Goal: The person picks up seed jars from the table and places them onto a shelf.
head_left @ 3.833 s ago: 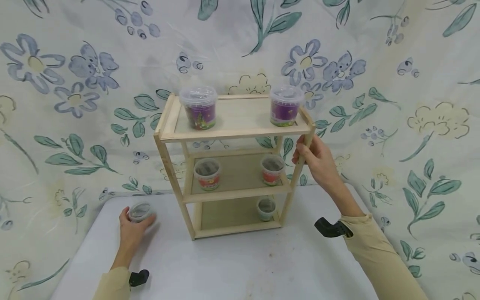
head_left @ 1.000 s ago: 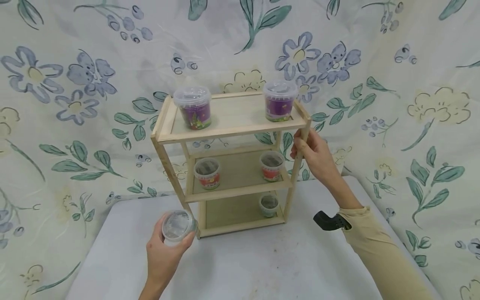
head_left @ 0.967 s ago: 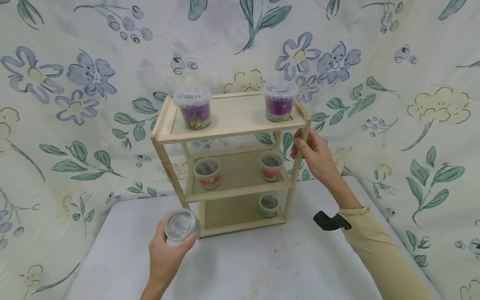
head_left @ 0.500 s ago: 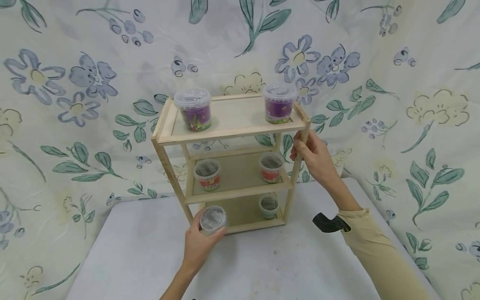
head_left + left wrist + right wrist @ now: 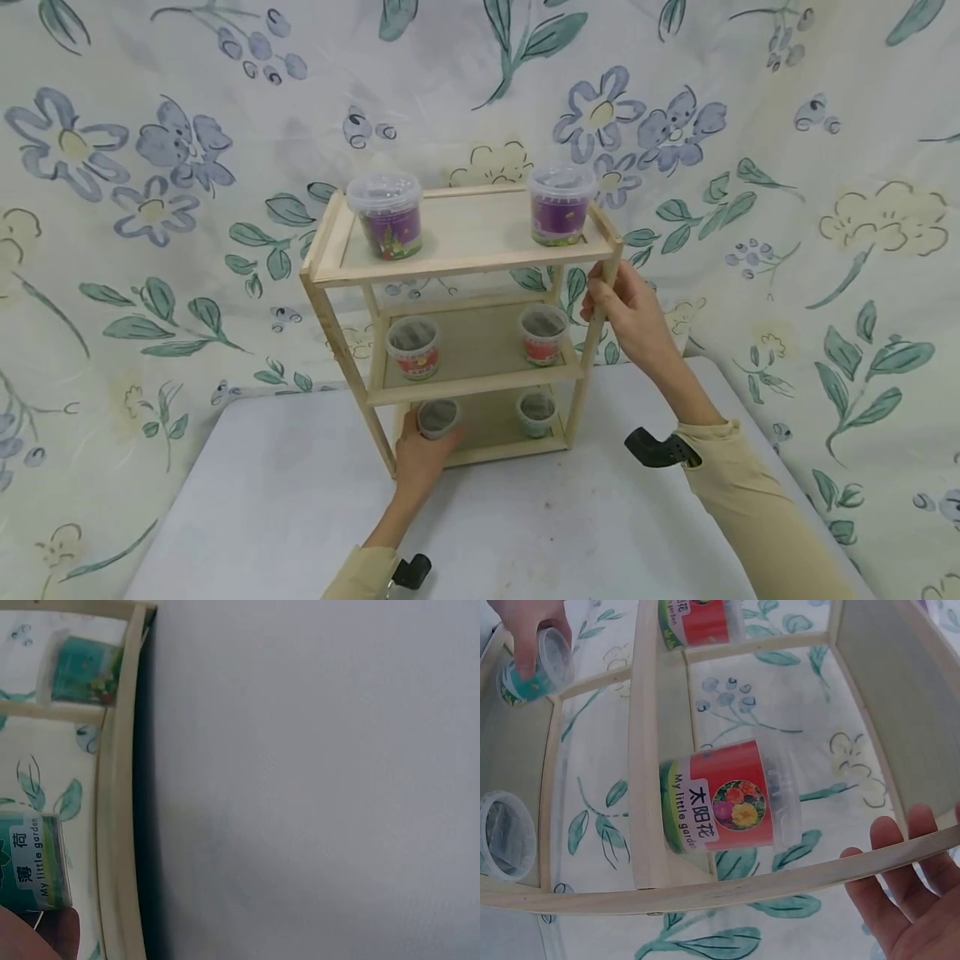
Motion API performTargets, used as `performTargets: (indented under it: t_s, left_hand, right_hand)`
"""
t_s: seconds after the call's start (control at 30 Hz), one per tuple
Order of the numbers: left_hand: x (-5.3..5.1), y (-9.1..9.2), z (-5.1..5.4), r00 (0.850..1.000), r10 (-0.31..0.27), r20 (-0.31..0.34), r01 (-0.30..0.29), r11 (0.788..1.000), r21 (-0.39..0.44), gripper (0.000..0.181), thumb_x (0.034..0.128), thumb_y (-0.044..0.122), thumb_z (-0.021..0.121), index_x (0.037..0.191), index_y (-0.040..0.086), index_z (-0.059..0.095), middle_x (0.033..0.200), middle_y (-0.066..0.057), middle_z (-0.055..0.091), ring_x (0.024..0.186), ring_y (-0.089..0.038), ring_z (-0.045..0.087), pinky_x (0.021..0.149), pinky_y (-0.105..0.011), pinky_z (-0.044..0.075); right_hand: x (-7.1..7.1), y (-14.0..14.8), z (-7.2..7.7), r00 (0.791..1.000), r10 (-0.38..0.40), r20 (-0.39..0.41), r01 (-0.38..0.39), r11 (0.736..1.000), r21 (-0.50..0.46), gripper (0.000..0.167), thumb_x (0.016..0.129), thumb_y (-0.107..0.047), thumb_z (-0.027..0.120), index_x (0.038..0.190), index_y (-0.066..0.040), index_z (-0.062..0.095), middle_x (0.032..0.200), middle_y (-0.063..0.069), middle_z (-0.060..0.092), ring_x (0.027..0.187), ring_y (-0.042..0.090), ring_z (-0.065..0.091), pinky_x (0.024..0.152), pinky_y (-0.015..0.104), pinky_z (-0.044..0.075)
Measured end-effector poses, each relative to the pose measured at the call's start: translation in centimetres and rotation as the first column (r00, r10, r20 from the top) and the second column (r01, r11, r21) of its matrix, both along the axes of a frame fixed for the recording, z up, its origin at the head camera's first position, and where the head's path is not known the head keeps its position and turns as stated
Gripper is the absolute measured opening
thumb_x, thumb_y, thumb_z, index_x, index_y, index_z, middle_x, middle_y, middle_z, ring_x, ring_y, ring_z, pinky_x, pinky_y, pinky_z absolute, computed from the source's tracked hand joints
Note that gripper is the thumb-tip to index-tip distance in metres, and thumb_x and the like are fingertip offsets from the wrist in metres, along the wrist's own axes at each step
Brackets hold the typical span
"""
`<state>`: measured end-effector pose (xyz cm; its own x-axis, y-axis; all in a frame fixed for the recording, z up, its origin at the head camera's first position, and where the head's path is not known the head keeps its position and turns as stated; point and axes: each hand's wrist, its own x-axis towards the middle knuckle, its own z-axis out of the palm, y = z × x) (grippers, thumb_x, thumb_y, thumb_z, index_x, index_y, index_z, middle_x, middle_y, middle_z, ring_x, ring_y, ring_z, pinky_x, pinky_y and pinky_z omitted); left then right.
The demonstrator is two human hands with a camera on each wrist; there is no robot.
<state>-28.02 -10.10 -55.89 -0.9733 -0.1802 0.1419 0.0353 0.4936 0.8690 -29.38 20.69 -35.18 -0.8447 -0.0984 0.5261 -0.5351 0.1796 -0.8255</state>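
Observation:
My left hand (image 5: pixel 422 460) grips a small clear-lidded plastic cup (image 5: pixel 438 418) at the left end of the bottom tier of a wooden shelf rack (image 5: pixel 480 389). Its teal label (image 5: pixel 28 859) reads "My little garden" in the left wrist view. From the right wrist view, this cup (image 5: pixel 534 675) leans within my fingers; whether its base touches the board is unclear. My right hand (image 5: pixel 633 315) holds the rack's right front post below the top tier, fingers partly behind it. A similar cup (image 5: pixel 537 414) stands at the bottom tier's right end.
Two red-labelled cups (image 5: pixel 414 350) (image 5: pixel 543 335) stand on the middle tier. Two larger purple-labelled tubs (image 5: pixel 386 218) (image 5: pixel 559 208) sit on the top tier. The rack stands on a white table (image 5: pixel 300 483) before a floral curtain (image 5: pixel 172 275).
My left hand has carried the cup from the table left of the rack, rightward past the left post, into the bottom tier. My right hand keeps its hold on the post.

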Motion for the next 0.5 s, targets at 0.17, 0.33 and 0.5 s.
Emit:
performTargets:
  t_s: [0.17, 0.33, 0.5]
  left_hand:
    - [-0.7, -0.1, -0.7, 0.998, 0.059, -0.001, -0.059, 0.998, -0.008, 0.074, 0.0781, 0.029, 0.08, 0.137, 0.0, 0.046, 0.122, -0.027, 0.062, 0.111, -0.043, 0.061, 0.092, -0.055, 0.049]
    - [-1.0, -0.5, -1.6, 0.995, 0.089, 0.037, -0.089, 0.996, -0.003, 0.076, 0.0794, 0.031, 0.079, 0.139, 0.001, 0.043, 0.124, -0.028, 0.062, 0.114, -0.043, 0.06, 0.095, -0.055, 0.046]
    - [-1.3, -0.7, -2.2, 0.996, 0.08, 0.041, -0.08, 0.997, -0.003, 0.077, 0.0788, 0.031, 0.079, 0.14, 0.002, 0.042, 0.123, -0.027, 0.062, 0.112, -0.042, 0.06, 0.093, -0.055, 0.046]
  right_hand:
    - [0.1, 0.0, 0.0, 1.0, 0.005, -0.002, -0.005, 1.0, -0.01, 0.011, 0.105, -0.011, 0.047, 0.11, -0.003, 0.05, 0.083, 0.015, 0.055, 0.07, 0.02, 0.06, 0.07, 0.028, 0.055]
    - [0.0, 0.0, 0.1, 1.0, 0.01, -0.005, -0.01, 1.0, -0.01, 0.011, 0.104, -0.011, 0.047, 0.11, -0.002, 0.05, 0.082, 0.015, 0.055, 0.07, 0.02, 0.06, 0.07, 0.028, 0.055]
    - [0.0, 0.2, 0.0, 1.0, 0.006, -0.007, -0.006, 1.0, -0.015, 0.011, 0.104, -0.011, 0.047, 0.11, -0.002, 0.05, 0.082, 0.014, 0.055, 0.07, 0.02, 0.061, 0.07, 0.028, 0.056]
